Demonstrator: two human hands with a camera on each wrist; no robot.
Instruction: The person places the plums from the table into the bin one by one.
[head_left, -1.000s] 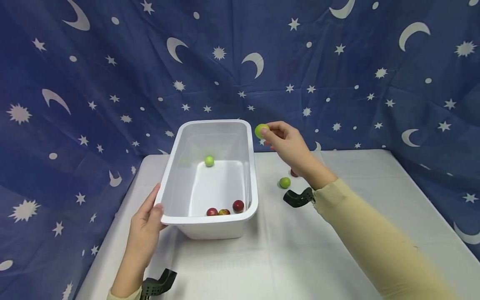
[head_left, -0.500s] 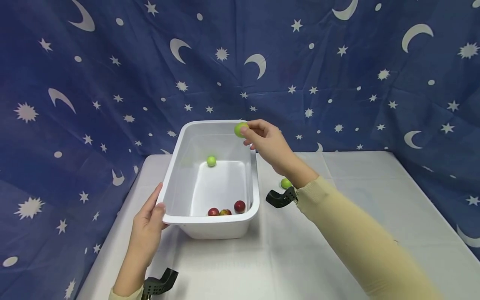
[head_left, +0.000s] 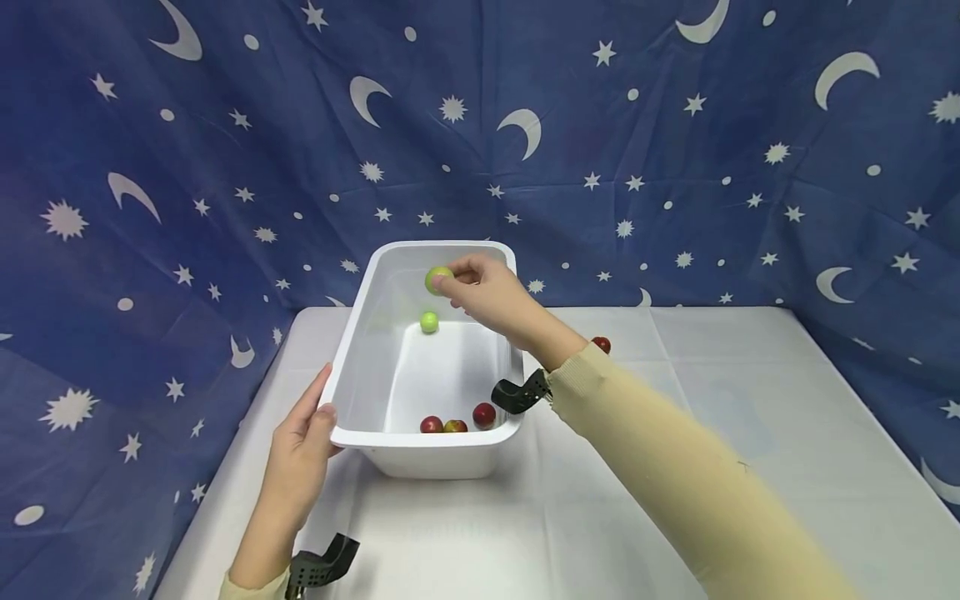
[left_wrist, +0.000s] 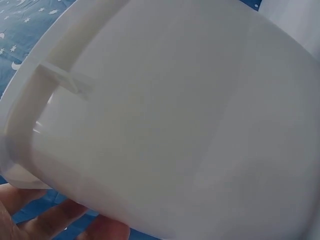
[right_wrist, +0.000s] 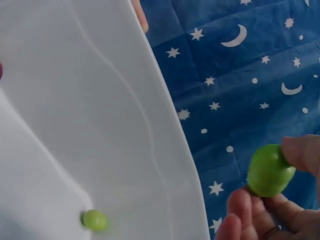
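Since a moment ago my right hand (head_left: 487, 293) has carried the green ball (head_left: 438, 279), pinched in its fingertips, from beside the white tub (head_left: 420, 440) to above its far end, while my left hand (head_left: 300, 454) holds the near left corner, keeping it steady on the worktop (head_left: 675, 467).

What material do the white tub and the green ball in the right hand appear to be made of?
The white tub looks like moulded plastic, smooth and slightly glossy: thin walls, rolled rim, soft highlights. The green ball, pinched by the right hand, is smooth and evenly coloured; it may be plastic imitation fruit or real fruit, the pictures cannot settle which.
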